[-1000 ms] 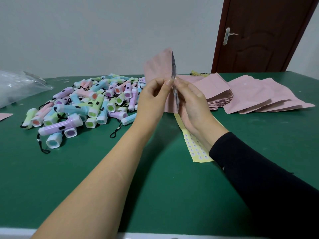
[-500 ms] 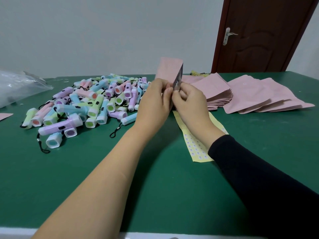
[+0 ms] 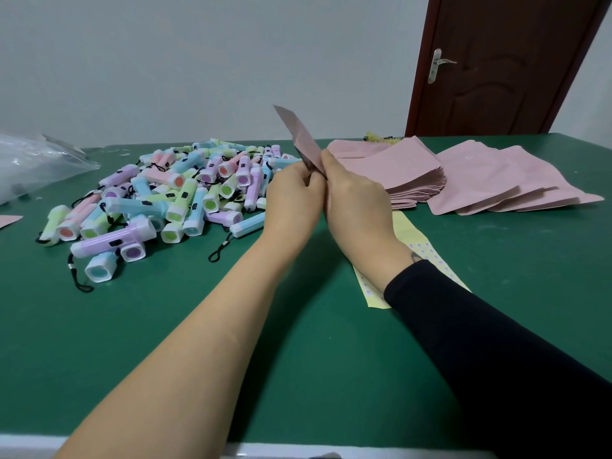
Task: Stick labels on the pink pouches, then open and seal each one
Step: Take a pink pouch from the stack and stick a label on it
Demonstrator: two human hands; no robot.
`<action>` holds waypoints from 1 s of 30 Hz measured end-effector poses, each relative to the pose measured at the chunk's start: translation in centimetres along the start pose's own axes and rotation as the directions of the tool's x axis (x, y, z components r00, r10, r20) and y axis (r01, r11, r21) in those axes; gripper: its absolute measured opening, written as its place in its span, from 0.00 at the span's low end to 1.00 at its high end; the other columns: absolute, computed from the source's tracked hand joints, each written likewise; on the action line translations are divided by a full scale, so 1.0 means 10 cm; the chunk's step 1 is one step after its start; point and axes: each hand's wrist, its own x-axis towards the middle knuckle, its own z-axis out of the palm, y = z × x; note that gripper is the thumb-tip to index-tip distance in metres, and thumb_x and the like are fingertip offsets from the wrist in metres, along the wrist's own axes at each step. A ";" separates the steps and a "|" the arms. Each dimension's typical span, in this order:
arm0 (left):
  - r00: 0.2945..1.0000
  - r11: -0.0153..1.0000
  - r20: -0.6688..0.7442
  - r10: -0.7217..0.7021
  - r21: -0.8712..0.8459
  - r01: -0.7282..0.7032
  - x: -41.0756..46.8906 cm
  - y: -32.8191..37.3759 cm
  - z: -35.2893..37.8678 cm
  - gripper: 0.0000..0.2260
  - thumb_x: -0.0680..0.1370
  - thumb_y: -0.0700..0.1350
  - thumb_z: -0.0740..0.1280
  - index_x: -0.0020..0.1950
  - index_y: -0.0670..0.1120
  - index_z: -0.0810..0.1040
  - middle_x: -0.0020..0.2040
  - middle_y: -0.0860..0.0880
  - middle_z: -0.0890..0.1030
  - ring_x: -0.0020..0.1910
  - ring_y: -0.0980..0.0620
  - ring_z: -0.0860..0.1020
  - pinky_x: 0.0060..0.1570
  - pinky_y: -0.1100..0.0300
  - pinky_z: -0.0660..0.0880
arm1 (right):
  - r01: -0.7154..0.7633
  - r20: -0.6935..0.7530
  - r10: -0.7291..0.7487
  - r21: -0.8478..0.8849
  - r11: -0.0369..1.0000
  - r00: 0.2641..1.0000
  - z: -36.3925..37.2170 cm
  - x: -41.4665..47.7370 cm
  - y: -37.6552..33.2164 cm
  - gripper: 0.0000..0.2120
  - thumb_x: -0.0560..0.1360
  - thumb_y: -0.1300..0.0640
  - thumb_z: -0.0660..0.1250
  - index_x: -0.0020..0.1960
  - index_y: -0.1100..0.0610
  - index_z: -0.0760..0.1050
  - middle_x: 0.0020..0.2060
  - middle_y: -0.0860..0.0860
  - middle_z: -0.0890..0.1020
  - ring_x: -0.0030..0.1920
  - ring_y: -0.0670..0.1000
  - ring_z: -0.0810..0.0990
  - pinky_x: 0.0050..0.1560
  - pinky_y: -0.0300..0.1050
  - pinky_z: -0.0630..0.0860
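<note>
Your fingers [image 3: 331,165] pinch the pink pouch [image 3: 303,137] from both sides. Squeeze its edge hard, bit by bit, so it shuts.

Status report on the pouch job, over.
Left hand and right hand both pinching one pink pouch, held up off the table. Label sheet lies beneath right forearm. Nothing in the way.

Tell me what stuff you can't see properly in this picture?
Head view:
- The pink pouch: its lower part is hidden by the left hand and right hand pinching it. It is seen nearly edge-on, so label and opening cannot be told.
- The yellow label sheet: partly covered by the right arm; print too small.
- The clear plastic bag: cut off by the left edge; contents blurred.
</note>
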 end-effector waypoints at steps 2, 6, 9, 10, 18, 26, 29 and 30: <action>1.000 0.999 0.024 0.008 0.035 -0.008 0.00 -0.02 0.00 0.18 0.80 0.39 0.60 0.30 0.46 0.64 0.24 0.53 0.67 0.23 0.57 0.61 0.24 0.64 0.56 | -0.003 0.048 0.005 -0.041 0.999 0.999 0.01 0.00 0.00 0.25 0.81 0.63 0.55 0.77 0.57 0.58 0.64 0.55 0.77 0.57 0.60 0.78 0.42 0.47 0.65; 0.998 0.998 0.058 0.017 0.063 -0.021 0.01 -0.06 -0.01 0.18 0.79 0.38 0.60 0.29 0.48 0.64 0.22 0.55 0.67 0.22 0.58 0.61 0.23 0.66 0.57 | 0.001 0.089 0.007 -0.086 0.996 0.996 0.03 0.01 0.02 0.23 0.81 0.63 0.54 0.76 0.58 0.59 0.60 0.56 0.79 0.53 0.61 0.79 0.41 0.48 0.65; 0.995 0.995 0.095 0.024 0.094 -0.033 0.02 -0.06 -0.04 0.16 0.79 0.39 0.60 0.31 0.47 0.66 0.27 0.50 0.70 0.26 0.54 0.63 0.24 0.65 0.58 | -0.009 0.105 0.019 -0.090 0.996 0.994 0.05 -0.01 0.02 0.22 0.81 0.63 0.53 0.75 0.58 0.60 0.56 0.57 0.80 0.52 0.62 0.80 0.43 0.49 0.70; 0.994 0.994 0.106 0.024 0.105 -0.035 0.03 -0.06 -0.05 0.16 0.79 0.39 0.60 0.31 0.46 0.67 0.27 0.49 0.70 0.26 0.54 0.63 0.24 0.64 0.58 | -0.006 0.110 0.015 -0.080 0.997 0.994 0.06 -0.02 0.02 0.22 0.81 0.64 0.54 0.74 0.59 0.61 0.55 0.58 0.81 0.51 0.63 0.80 0.42 0.49 0.69; 0.995 0.995 0.091 0.026 0.093 -0.034 0.02 -0.07 -0.06 0.13 0.79 0.40 0.61 0.34 0.44 0.70 0.29 0.48 0.71 0.28 0.52 0.63 0.25 0.64 0.58 | -0.100 0.013 0.100 0.213 0.972 0.995 0.02 0.01 0.07 0.20 0.79 0.63 0.56 0.70 0.57 0.71 0.50 0.61 0.83 0.50 0.64 0.78 0.46 0.52 0.68; 0.989 0.995 0.115 -0.094 -0.025 0.097 -0.03 -0.03 0.00 0.15 0.77 0.42 0.64 0.64 0.46 0.76 0.56 0.51 0.83 0.55 0.56 0.80 0.56 0.58 0.77 | -0.159 0.213 0.096 0.304 0.939 0.972 0.08 -0.07 0.05 0.33 0.76 0.67 0.57 0.79 0.54 0.52 0.58 0.58 0.80 0.55 0.60 0.78 0.50 0.50 0.73; 0.976 0.988 0.167 -0.137 -0.047 0.146 0.02 -0.08 -0.03 0.25 0.78 0.40 0.63 0.74 0.43 0.64 0.63 0.43 0.79 0.63 0.47 0.78 0.63 0.47 0.75 | -0.132 0.179 0.065 0.398 0.908 0.982 0.08 -0.10 -0.01 0.35 0.75 0.69 0.57 0.79 0.51 0.55 0.60 0.57 0.79 0.55 0.59 0.78 0.53 0.50 0.74; 0.975 0.989 0.180 -0.130 -0.045 0.140 0.03 -0.11 -0.04 0.26 0.78 0.38 0.63 0.75 0.42 0.62 0.61 0.44 0.80 0.62 0.47 0.78 0.60 0.51 0.77 | -0.118 0.161 0.054 0.423 0.899 0.986 0.08 -0.11 -0.02 0.36 0.74 0.69 0.57 0.79 0.49 0.55 0.59 0.57 0.80 0.54 0.60 0.78 0.52 0.50 0.74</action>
